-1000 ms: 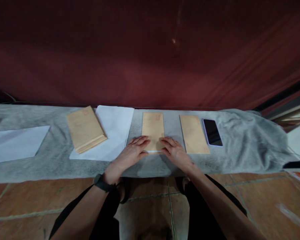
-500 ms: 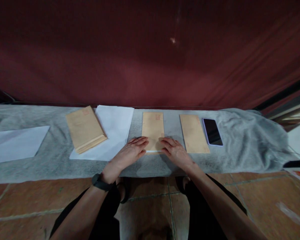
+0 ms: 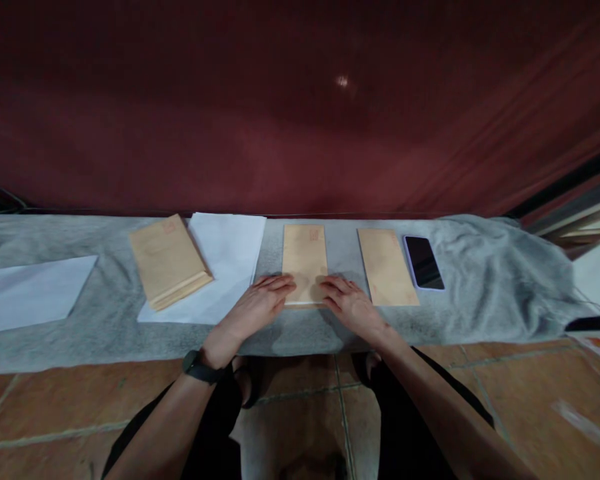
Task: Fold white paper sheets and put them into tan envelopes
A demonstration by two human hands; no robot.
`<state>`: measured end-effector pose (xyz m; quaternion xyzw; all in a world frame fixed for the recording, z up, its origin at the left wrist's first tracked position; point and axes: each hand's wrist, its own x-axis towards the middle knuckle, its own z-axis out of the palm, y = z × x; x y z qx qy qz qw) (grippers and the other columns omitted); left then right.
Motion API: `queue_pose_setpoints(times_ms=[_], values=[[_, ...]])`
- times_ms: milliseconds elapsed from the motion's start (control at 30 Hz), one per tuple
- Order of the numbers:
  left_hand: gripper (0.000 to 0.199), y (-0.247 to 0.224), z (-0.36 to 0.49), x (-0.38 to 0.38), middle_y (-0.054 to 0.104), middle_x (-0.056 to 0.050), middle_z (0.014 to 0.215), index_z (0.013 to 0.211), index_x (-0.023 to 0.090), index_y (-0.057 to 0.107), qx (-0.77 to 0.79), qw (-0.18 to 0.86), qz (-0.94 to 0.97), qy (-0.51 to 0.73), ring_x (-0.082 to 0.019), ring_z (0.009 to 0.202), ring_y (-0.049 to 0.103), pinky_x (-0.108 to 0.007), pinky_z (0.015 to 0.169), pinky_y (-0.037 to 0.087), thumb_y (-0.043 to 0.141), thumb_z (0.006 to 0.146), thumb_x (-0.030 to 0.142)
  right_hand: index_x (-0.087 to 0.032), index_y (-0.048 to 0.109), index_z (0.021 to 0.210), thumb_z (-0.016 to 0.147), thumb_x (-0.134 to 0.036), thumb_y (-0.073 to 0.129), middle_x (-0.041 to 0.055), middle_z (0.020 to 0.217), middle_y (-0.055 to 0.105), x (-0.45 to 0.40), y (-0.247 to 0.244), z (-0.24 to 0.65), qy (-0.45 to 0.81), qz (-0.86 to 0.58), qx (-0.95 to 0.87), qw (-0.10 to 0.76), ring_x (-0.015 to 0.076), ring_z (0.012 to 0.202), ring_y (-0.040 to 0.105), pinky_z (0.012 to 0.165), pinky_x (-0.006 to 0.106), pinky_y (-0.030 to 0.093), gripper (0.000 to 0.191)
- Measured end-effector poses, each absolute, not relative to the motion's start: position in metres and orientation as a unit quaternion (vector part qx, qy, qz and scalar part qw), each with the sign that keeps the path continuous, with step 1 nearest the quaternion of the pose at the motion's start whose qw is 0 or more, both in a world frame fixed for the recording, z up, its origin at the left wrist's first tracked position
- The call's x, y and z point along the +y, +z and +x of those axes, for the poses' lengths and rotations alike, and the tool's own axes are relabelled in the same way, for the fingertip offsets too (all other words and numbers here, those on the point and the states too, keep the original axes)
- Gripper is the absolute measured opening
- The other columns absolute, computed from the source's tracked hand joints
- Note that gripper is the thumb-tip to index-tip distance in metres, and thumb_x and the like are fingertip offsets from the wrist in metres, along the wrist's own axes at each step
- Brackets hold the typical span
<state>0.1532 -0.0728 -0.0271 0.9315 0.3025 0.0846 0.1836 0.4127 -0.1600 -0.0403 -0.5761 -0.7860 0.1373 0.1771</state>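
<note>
A brown envelope (image 3: 305, 257) with red print at its top right lies flat in the middle, a thin white strip showing along its near end. My left hand (image 3: 263, 300) rests at its left edge and my right hand (image 3: 350, 303) at its right edge. Both hands are palm down, fingers stretched out and pointing inward, fingertips on the envelope. Neither is wrapped round anything. Another brown envelope (image 3: 387, 267) lies to the right. On the left, a stack of brown envelopes (image 3: 167, 260) sits partly on white paper sheets (image 3: 233, 250).
Beyond the right envelope lies a phone (image 3: 424, 263) with a purple edge. More white paper (image 3: 35, 293) is at the far left. Everything lies on a narrow surface with a grey cloth (image 3: 500, 280), against a dark red upright panel (image 3: 300, 133). Tiled floor (image 3: 520, 387) shows below.
The white strip at the envelope's near end looks narrower. My hands have stayed almost in the same place; the view has shifted slightly.
</note>
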Motion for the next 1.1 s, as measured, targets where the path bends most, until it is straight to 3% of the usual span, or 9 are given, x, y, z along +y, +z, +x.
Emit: queue_pose_setpoints(times_ms=[167, 367, 533, 733, 933, 1100], values=[[0.035, -0.026, 0.173, -0.074, 0.062, -0.009, 0.143, 0.129, 0.022, 0.066, 0.296, 0.190, 0.929, 0.114, -0.024, 0.138, 0.052, -0.045, 0.120, 0.038, 0.055, 0.096, 0.017, -0.024, 0.066, 0.129, 0.098, -0.018, 0.054, 0.0094, 0.137, 0.063, -0.158, -0.038, 0.413, 0.138, -0.574, -0.787, 0.179, 0.0259, 0.123, 0.060, 0.108, 0.049, 0.050, 0.033], [0.043, -0.031, 0.180, -0.073, 0.056, -0.010, 0.151, 0.135, 0.023, 0.062, 0.283, 0.220, 0.929, 0.097, -0.024, 0.144, 0.047, -0.046, 0.122, 0.034, 0.063, 0.093, 0.022, -0.025, 0.064, 0.130, 0.097, -0.019, 0.059, 0.0097, 0.139, 0.062, -0.158, -0.037, 0.415, 0.140, -0.562, -0.795, 0.180, 0.0264, 0.128, 0.057, 0.110, 0.050, 0.049, 0.034], [0.044, -0.032, 0.176, -0.071, 0.054, -0.011, 0.153, 0.134, 0.022, 0.064, 0.277, 0.221, 0.932, 0.076, -0.024, 0.145, 0.046, -0.045, 0.123, 0.034, 0.062, 0.090, 0.014, -0.023, 0.063, 0.131, 0.097, -0.019, 0.060, 0.0104, 0.141, 0.060, -0.161, -0.034, 0.416, 0.135, -0.563, -0.797, 0.171, 0.0267, 0.128, 0.057, 0.111, 0.049, 0.049, 0.035], [0.048, -0.031, 0.175, -0.072, 0.055, -0.008, 0.153, 0.133, 0.025, 0.064, 0.277, 0.236, 0.927, 0.089, -0.023, 0.145, 0.046, -0.045, 0.122, 0.037, 0.060, 0.088, 0.009, -0.024, 0.060, 0.135, 0.094, -0.031, 0.068, 0.0098, 0.145, 0.057, -0.164, -0.036, 0.417, 0.142, -0.544, -0.808, 0.177, 0.0273, 0.131, 0.055, 0.113, 0.051, 0.046, 0.043], [0.046, -0.030, 0.173, -0.071, 0.058, -0.006, 0.150, 0.129, 0.027, 0.067, 0.274, 0.242, 0.926, 0.094, -0.022, 0.144, 0.048, -0.044, 0.121, 0.037, 0.060, 0.087, 0.008, -0.024, 0.064, 0.130, 0.097, -0.028, 0.062, 0.0103, 0.140, 0.060, -0.161, -0.037, 0.415, 0.132, -0.551, -0.806, 0.173, 0.0269, 0.126, 0.058, 0.110, 0.050, 0.047, 0.033], [0.044, -0.027, 0.172, -0.076, 0.059, -0.008, 0.149, 0.133, 0.026, 0.065, 0.278, 0.248, 0.923, 0.097, -0.026, 0.143, 0.049, -0.046, 0.121, 0.036, 0.069, 0.090, 0.027, -0.024, 0.066, 0.125, 0.100, -0.023, 0.056, 0.0093, 0.135, 0.064, -0.158, -0.034, 0.413, 0.139, -0.553, -0.803, 0.174, 0.0255, 0.125, 0.059, 0.109, 0.046, 0.048, 0.027]])
